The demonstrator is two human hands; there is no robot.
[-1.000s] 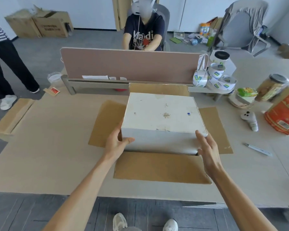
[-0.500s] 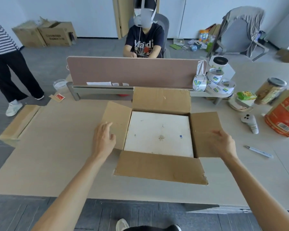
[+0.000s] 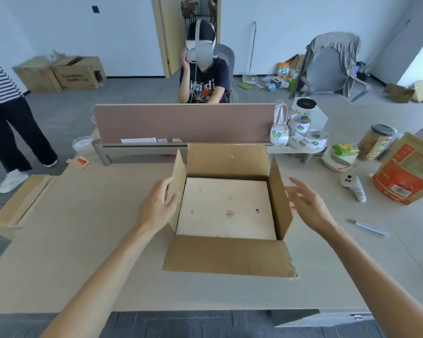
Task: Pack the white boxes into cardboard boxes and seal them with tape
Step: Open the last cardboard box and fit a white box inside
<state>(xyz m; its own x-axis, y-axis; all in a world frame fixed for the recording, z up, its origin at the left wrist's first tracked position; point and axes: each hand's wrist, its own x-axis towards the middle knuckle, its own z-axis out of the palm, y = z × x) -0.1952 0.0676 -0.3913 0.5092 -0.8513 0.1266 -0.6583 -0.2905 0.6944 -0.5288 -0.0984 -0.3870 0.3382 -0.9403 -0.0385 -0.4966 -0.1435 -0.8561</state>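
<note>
Flaps on the left and right of the cardboard box (image 3: 226, 254) are raised, and the white box (image 3: 226, 208) is seated between them. The left hand (image 3: 156, 208) is laid with straight fingers on the outside of the left flap (image 3: 178, 189). The right hand (image 3: 308, 208), spread, is held just beside the right flap (image 3: 280, 198). Inward folding is judged next.

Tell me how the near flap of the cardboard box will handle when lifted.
The near flap lies flat on the table, so it probably hinges freely at its crease. It looks like thin board, likely light yet fairly stiff. Its ragged right corner suggests it could tear if yanked.
</note>
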